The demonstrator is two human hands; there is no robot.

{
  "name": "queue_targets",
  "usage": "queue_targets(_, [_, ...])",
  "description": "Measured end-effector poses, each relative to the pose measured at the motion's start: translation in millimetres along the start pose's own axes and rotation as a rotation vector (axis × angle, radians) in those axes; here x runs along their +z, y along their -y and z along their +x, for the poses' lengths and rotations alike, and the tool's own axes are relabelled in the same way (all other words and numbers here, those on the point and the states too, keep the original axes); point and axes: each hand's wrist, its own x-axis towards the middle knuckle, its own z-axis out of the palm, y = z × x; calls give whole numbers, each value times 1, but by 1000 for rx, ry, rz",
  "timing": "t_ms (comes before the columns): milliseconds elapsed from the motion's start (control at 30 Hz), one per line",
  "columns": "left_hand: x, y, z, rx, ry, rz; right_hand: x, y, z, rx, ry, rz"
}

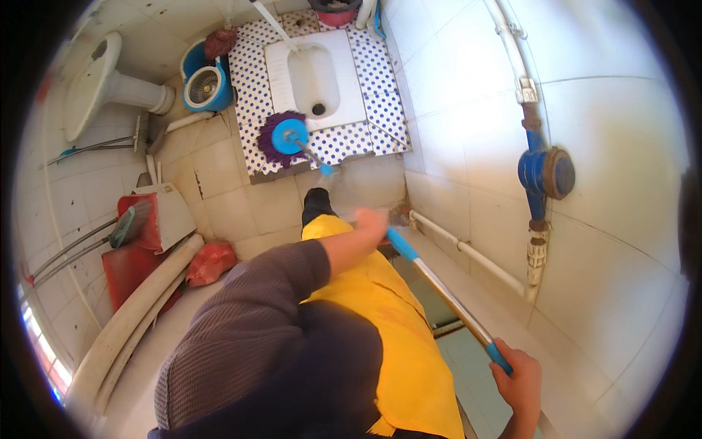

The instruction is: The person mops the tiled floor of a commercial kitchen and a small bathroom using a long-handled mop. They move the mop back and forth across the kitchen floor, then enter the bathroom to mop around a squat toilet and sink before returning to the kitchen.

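A spin mop with a blue plastic disc and purple strands [289, 136] rests on the dotted tiles at the front left corner of a white squat toilet [356, 82]. Its handle [452, 299] runs back past the person's yellow garment to the lower right. My left hand [372, 226], somewhat blurred, is closed around the handle partway along, just above a blue sleeve. At the far end, my right hand [516, 373] grips the blue end piece. Part of the handle between the mop head and my left hand is hard to make out.
A blue spin bucket [229, 93] stands left of the toilet, near a pedestal washbasin [104, 82]. Brooms and a red dustpan [148, 222] lean at left beside large pipes [137, 299] and a red bag [211, 262]. Pipes with a blue water meter [535, 173] line the right wall.
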Motion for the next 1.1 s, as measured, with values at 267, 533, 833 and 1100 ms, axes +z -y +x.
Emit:
queue_targets(267, [104,-16,-57,15,594,131,-43,10,-55,196,-1,-276])
queue_targets(533, [-5,-67,-32,77,527,-109,-81,55,12,-63,21,-358])
queue_targets(833, [20,-61,-39,34,415,-16,-46,28,-1,-32,-22,-330])
queue_targets(1100, [38,-78,-45,30,631,-140,-110,34,12,-116,-118,-614])
